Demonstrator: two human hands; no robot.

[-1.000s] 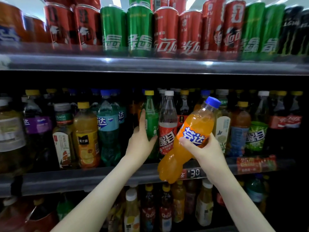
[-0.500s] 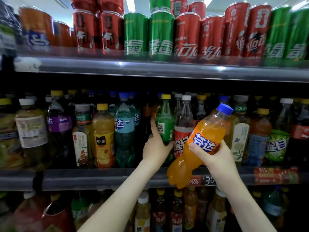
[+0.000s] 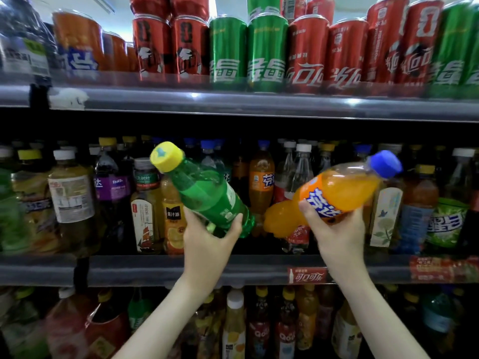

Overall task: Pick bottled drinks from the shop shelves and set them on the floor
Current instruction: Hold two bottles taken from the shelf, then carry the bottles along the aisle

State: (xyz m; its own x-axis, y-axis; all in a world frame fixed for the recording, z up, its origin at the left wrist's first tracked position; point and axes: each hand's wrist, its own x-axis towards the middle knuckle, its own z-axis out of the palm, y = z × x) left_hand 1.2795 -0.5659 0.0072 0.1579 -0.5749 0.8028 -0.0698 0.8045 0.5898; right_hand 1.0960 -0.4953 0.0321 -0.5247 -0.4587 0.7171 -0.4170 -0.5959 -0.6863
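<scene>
Your left hand grips the green bottle near its base, cap tilted up-left, your right hand grips the orange bottle, cap tilted up-right, both out past the shelf's front edge; the floor lies below, unseen.

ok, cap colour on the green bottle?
Yellow cap, small blue mark on top; green bottle held in left hand. Head view.
</scene>
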